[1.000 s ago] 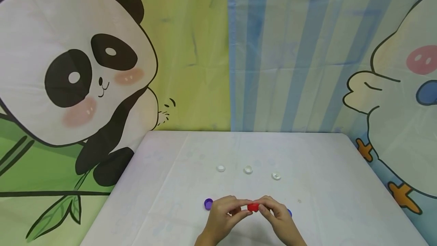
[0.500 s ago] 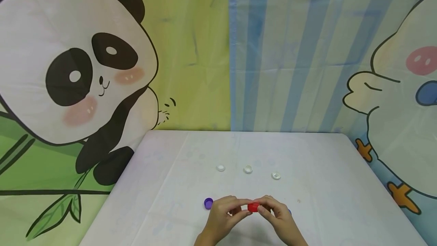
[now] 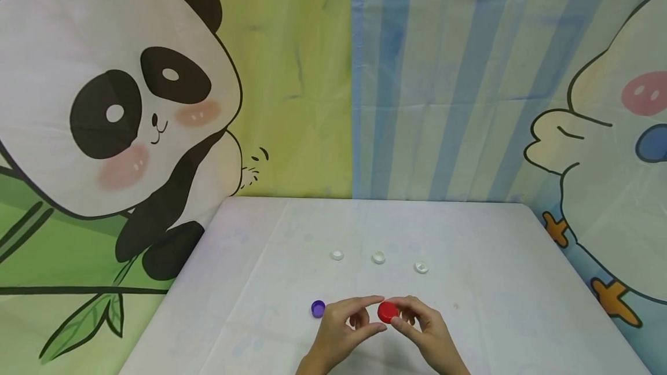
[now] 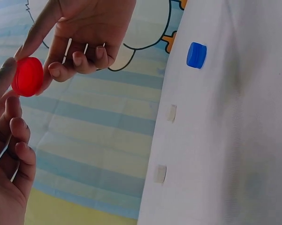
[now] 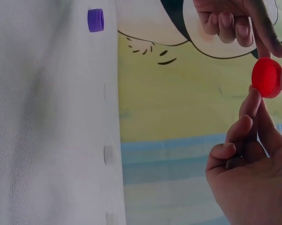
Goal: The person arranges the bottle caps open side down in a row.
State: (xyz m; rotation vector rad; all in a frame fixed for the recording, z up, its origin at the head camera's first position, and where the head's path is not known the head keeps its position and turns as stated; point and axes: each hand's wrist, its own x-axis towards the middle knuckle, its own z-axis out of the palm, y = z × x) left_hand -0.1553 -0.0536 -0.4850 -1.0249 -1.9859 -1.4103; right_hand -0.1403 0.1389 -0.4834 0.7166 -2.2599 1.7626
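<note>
Above the white worktop (image 3: 250, 288), left hand (image 3: 341, 327) and right hand (image 3: 426, 328) together pinch a round red plastic cap (image 3: 387, 312), apparently mid-handling, round purple plastic cap (image 3: 318, 309) unheld.

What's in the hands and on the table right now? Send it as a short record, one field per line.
Right hand: right hand pinches the red cap
Left hand: left hand, thumb and finger at the cap's edge; contact unclear
Near left hand: purple cap, on the table
Near right hand: blue cap, on the table, seen in the left wrist view
Beyond hands: three small white pieces, spaced apart
</note>
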